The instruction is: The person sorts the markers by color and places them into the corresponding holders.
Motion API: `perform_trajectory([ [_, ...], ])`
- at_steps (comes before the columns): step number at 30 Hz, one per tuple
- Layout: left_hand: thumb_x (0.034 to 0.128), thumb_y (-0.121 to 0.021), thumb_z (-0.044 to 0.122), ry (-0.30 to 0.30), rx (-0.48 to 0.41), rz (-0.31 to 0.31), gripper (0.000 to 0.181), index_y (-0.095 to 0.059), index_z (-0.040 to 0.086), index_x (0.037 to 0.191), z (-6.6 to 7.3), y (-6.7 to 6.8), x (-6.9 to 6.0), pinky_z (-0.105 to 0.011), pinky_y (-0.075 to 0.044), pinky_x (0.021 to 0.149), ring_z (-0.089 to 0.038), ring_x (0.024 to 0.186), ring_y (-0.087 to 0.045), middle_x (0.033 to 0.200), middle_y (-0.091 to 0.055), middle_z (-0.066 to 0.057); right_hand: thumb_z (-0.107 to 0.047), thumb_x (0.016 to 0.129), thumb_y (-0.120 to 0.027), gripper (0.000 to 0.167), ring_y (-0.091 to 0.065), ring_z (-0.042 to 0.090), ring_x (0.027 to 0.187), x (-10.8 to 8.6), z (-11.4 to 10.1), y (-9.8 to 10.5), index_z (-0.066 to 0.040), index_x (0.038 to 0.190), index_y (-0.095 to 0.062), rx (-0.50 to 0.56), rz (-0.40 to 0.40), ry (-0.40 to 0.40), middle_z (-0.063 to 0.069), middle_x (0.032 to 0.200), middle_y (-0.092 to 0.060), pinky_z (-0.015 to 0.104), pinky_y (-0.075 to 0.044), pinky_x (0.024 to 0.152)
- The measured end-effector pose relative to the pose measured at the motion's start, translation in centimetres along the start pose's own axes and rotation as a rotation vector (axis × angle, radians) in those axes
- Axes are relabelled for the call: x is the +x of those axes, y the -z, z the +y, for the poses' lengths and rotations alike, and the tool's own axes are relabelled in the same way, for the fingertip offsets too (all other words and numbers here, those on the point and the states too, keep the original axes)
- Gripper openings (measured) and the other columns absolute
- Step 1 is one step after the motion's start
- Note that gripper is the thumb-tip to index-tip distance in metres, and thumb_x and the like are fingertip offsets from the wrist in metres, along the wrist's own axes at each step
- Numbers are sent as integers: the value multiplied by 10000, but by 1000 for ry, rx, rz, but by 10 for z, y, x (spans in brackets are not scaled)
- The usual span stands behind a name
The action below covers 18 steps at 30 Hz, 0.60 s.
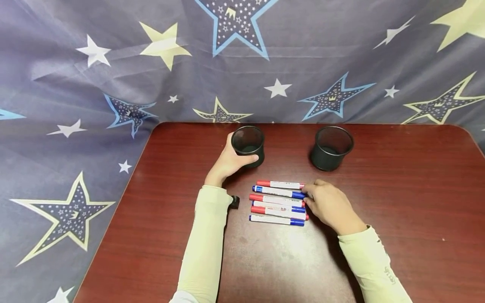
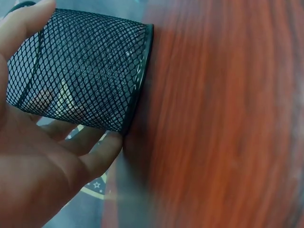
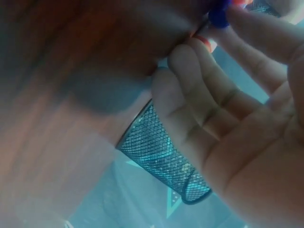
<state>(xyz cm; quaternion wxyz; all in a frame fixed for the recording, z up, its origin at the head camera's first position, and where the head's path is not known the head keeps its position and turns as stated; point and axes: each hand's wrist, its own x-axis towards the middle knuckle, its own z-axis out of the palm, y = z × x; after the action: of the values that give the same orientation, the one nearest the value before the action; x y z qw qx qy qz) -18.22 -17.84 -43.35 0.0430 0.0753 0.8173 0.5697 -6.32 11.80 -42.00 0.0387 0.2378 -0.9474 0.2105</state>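
Note:
My left hand [image 1: 227, 162] grips a black mesh pen cup [image 1: 248, 147], thumb across its near side and fingers round the far side. In the left wrist view the cup [image 2: 85, 71] stands on the table between thumb and fingers. Several red and blue whiteboard markers lie side by side in a row, among them a blue marker [image 1: 278, 191] and a red marker [image 1: 282, 184]. At their right ends is my right hand [image 1: 333, 206], thumb and forefinger parted by the blue cap [image 3: 218, 16]. Whether they touch it is hard to tell.
A second black mesh pen cup [image 1: 327, 160] stands at the back right, beyond my right hand. The reddish-brown wooden table [image 1: 409, 189] ends at a star-patterned cloth [image 1: 284, 63] behind. Near my left sleeve is a small black object [image 1: 235, 202].

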Motion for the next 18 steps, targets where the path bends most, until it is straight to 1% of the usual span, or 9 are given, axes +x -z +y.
perform_trajectory([
  [3, 773, -890, 184, 15, 10, 1, 944, -281, 121, 1491, 0, 0, -2, -437, -354, 1081, -286, 1290, -480, 1404, -497, -134, -62, 800, -838, 214, -635, 297, 782, 3, -2, 0, -78, 994, -749, -21, -23, 19, 57, 823, -605, 479, -531, 664],
  [6, 779, -888, 218, 27, 37, 1, 944, -278, 135, 1495, 0, 1, -4, -429, -356, 1084, -247, 1282, -486, 1402, -500, -109, -64, 782, -851, 195, -639, 295, 776, 8, -5, -2, -111, 925, -728, -35, -41, 24, 48, 807, -599, 481, -526, 630],
  [9, 787, -884, 244, 39, 60, 3, 939, -278, 153, 1498, 0, -1, -6, -422, -358, 1080, -215, 1273, -484, 1401, -499, -89, -57, 777, -846, 196, -646, 302, 757, 9, -7, -4, -129, 861, -684, -41, -56, 13, 41, 792, -587, 486, -522, 601],
  [11, 791, -881, 244, 41, 60, 7, 930, -280, 160, 1495, 0, -1, -7, -422, -355, 1081, -209, 1275, -482, 1400, -501, -86, -52, 776, -838, 204, -648, 303, 738, 9, -7, -5, -132, 847, -664, -36, -65, 14, 34, 783, -574, 485, -517, 590],
  [14, 794, -879, 232, 29, 45, 10, 924, -282, 163, 1496, 0, -1, -7, -418, -352, 1085, -213, 1282, -481, 1402, -503, -82, -31, 778, -823, 205, -641, 289, 738, 8, -6, -3, -116, 856, -654, -20, -67, 27, 33, 792, -590, 480, -519, 615],
  [18, 798, -877, 215, 8, 32, 1, 924, -281, 160, 1502, -1, -1, -6, -408, -350, 1089, -225, 1294, -482, 1409, -502, -77, -24, 796, -787, 181, -642, 269, 787, 6, -2, 5, -73, 940, -689, 16, -70, 41, 53, 867, -654, 477, -529, 702],
])
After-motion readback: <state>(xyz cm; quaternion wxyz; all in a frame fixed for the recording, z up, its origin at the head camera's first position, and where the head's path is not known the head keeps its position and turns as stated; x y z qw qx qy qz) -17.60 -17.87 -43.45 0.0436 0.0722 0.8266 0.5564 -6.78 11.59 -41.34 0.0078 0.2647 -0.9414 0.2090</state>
